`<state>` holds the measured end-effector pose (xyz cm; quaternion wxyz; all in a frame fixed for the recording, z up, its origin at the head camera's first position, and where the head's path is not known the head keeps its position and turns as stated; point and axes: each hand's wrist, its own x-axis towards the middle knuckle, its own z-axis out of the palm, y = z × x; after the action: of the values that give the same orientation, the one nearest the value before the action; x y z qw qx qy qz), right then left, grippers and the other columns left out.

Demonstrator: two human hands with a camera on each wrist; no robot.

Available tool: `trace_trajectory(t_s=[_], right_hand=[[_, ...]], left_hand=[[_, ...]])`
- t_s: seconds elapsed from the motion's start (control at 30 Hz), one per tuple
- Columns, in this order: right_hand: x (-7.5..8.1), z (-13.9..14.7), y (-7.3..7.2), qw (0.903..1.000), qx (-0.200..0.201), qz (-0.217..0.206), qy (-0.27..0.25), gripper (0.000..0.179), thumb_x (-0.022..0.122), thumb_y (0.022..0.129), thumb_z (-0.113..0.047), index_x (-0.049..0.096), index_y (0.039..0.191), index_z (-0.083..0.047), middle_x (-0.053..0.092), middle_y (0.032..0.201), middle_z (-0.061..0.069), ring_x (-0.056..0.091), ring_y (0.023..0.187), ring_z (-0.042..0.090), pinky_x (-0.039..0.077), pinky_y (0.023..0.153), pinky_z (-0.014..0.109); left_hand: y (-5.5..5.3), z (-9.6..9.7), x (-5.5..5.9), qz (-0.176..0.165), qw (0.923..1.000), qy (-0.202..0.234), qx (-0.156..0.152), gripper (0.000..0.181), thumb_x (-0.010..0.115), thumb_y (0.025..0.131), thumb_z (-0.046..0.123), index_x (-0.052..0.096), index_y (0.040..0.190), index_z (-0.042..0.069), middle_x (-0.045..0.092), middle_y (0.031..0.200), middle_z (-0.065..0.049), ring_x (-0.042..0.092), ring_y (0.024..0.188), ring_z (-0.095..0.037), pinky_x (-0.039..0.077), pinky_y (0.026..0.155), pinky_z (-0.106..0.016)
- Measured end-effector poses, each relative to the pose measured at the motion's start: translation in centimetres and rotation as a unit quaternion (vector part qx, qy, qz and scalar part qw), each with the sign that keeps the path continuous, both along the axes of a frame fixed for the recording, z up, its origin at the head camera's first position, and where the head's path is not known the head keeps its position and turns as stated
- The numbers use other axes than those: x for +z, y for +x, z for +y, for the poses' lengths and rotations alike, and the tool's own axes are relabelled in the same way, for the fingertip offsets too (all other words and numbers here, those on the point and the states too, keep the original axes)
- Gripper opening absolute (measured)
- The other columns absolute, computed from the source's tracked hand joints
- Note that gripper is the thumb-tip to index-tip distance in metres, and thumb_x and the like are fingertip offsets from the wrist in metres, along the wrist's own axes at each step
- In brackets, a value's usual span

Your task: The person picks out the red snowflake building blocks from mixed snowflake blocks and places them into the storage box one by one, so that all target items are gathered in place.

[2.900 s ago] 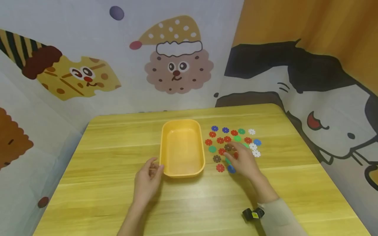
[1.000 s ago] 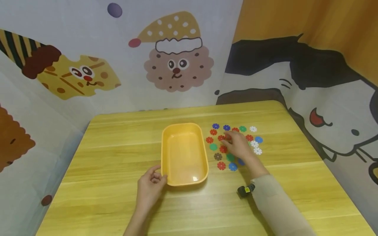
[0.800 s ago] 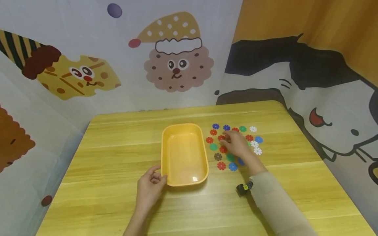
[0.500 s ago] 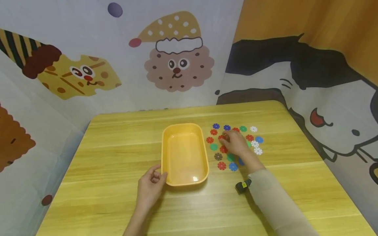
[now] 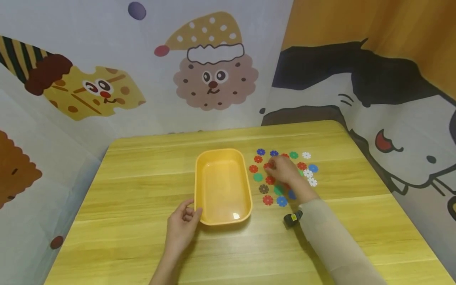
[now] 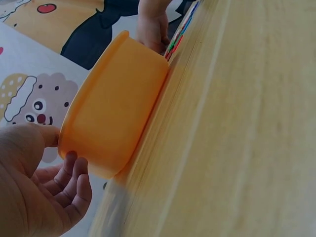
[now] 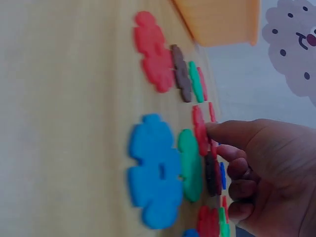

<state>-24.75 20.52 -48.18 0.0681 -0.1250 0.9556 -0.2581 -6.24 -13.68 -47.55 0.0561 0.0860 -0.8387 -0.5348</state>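
My left hand holds the near-left corner of a yellow plastic bin, its thumb on the rim and fingers curled against the outer wall. In the left wrist view, the bin stands on the table beyond that hand. To the bin's right my right hand reaches down among flat, notched snowflake discs, thumb and index finger close together by a red disc. In the right wrist view, the thumb of the hand meets a red disc; whether the fingertips pinch one is unclear.
Around the right hand lie several discs, among them a brown one, a blue one and a white one. A black device sits by the right cuff. A cartoon-printed cloth hangs behind the wooden table.
Since the earliest frame, the right hand has shifted up and left over the discs, and the bin has come slightly nearer with the left hand. Lately the right thumb and index finger have drawn closer.
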Motion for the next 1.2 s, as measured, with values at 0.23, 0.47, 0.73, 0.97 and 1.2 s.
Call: trace_trajectory(t_s=[0.23, 0.47, 0.73, 0.97, 1.2], right_hand=[[0.71, -0.13, -0.42, 0.9983, -0.011, -0.057, -0.004, 0.026, 0.072, 0.094, -0.025, 0.066, 0.105, -0.003, 0.066, 0.096, 0.011, 0.062, 0.085, 0.027, 0.057, 0.075, 0.040], [0.90, -0.24, -0.41, 0.9985, -0.021, -0.051, -0.006, 0.027, 0.074, 0.091, -0.026, 0.063, 0.106, -0.007, 0.063, 0.099, 0.010, 0.060, 0.086, 0.026, 0.055, 0.073, 0.037], [0.67, -0.20, -0.26, 0.9992, -0.009, -0.038, -0.011, 0.027, 0.074, 0.092, -0.023, 0.058, 0.109, -0.010, 0.066, 0.100, 0.010, 0.062, 0.088, 0.027, 0.055, 0.074, 0.039], [0.51, 0.11, -0.07, 0.9990, 0.028, -0.024, -0.024, 0.039, 0.075, 0.093, -0.022, 0.061, 0.127, -0.009, 0.070, 0.111, 0.013, 0.066, 0.097, 0.028, 0.058, 0.087, 0.047], [0.32, 0.47, -0.18, 0.9975, 0.052, -0.033, -0.035, 0.036, 0.077, 0.092, -0.021, 0.067, 0.125, -0.010, 0.071, 0.106, 0.008, 0.068, 0.095, 0.024, 0.059, 0.087, 0.044]], left_hand=[[-0.07, -0.04, -0.15, -0.003, 0.9999, 0.011, 0.000, 0.039, 0.073, 0.094, 0.014, 0.064, 0.128, -0.001, 0.065, 0.081, -0.004, 0.058, 0.069, -0.013, 0.052, 0.060, -0.020], [-0.02, 0.01, -0.18, -0.010, 0.9998, 0.017, 0.001, 0.040, 0.073, 0.095, 0.015, 0.063, 0.130, -0.001, 0.064, 0.082, -0.004, 0.058, 0.070, -0.013, 0.052, 0.061, -0.020], [-0.02, 0.02, -0.17, -0.004, 0.9999, 0.015, 0.001, 0.040, 0.073, 0.094, 0.014, 0.063, 0.129, -0.001, 0.064, 0.082, -0.004, 0.057, 0.070, -0.013, 0.052, 0.061, -0.020], [-0.05, 0.02, -0.02, -0.003, 0.9999, 0.013, 0.001, 0.040, 0.073, 0.095, 0.015, 0.063, 0.130, 0.000, 0.064, 0.081, -0.004, 0.058, 0.069, -0.013, 0.052, 0.061, -0.021], [-0.07, -0.04, 0.13, 0.002, 0.9999, 0.013, -0.006, 0.040, 0.073, 0.096, 0.017, 0.062, 0.131, 0.000, 0.064, 0.082, -0.004, 0.058, 0.070, -0.013, 0.052, 0.062, -0.020]])
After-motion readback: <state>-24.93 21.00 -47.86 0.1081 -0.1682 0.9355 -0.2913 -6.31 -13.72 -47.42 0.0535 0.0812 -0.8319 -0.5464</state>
